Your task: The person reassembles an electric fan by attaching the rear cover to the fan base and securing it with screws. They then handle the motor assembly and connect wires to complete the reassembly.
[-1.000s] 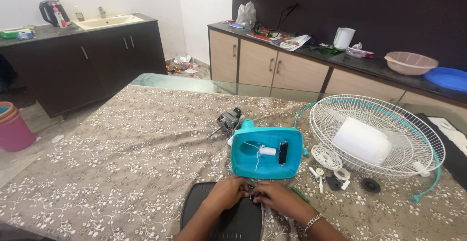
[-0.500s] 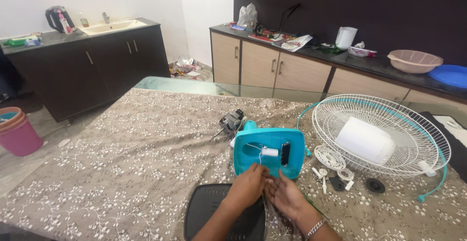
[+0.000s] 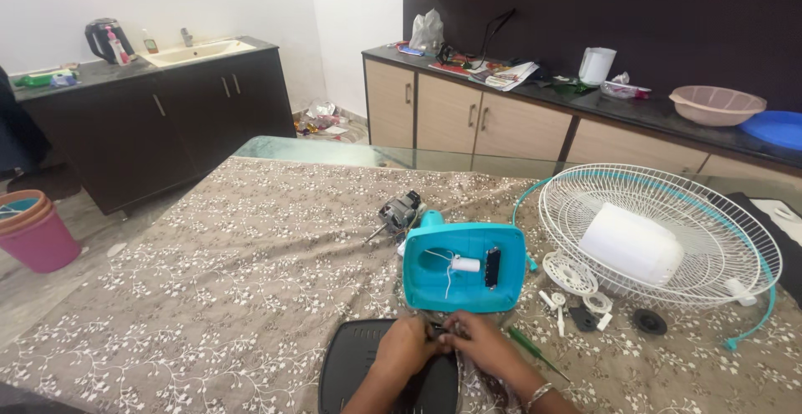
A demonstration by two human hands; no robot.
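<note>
fingers (image 3: 438, 340) pinch small part | on black cover (image 3: 359, 368) | teal housing (image 3: 455, 265) just beyond

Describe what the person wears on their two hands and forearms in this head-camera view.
Both the left hand and the right hand are bare, with no gloves and no visible rings. The forearms are bare as far as the frame shows, with no sleeves in sight. The right wrist carries a silver-coloured chain bracelet. The left wrist shows nothing worn.

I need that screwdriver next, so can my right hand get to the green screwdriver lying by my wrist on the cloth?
Probably yes. The green screwdriver lies in the open on the patterned cloth, just beside the right hand, with nothing lying over it. That hand is busy with the left hand at the black panel and would have to let go first.
</note>
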